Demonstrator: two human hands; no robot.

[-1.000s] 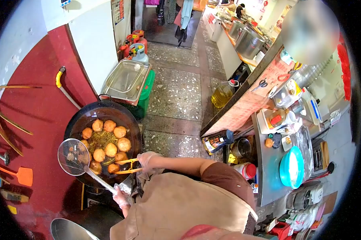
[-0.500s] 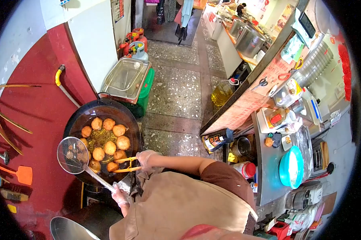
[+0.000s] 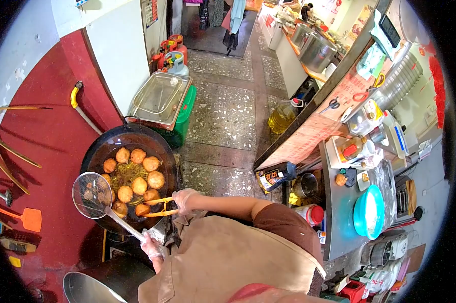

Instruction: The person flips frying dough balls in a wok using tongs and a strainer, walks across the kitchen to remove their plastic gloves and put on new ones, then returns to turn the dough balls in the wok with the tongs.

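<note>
My left hand [image 3: 151, 246], in a clear glove, is closed around the handle of a mesh skimmer [image 3: 92, 196]. The skimmer's round head hangs over the left side of a black wok [image 3: 99, 146]. Several golden-brown fried balls [image 3: 155, 180] float in the oil, and a few show partly through or beside the mesh. My right hand [image 3: 186, 201], also gloved, grips yellow tongs [image 3: 161, 214]. Their two arms stand apart at the wok's near edge, with the tips at a browned ball [image 3: 142, 209].
A metal pot [image 3: 94, 288] stands below the wok. Behind it, a lidded tray [image 3: 159, 96] rests on a green bin [image 3: 187, 111], near gas cylinders [image 3: 175, 61]. Utensils hang on the red wall. To the right, a steel table [image 3: 339, 217] holds a turquoise basin [image 3: 368, 212].
</note>
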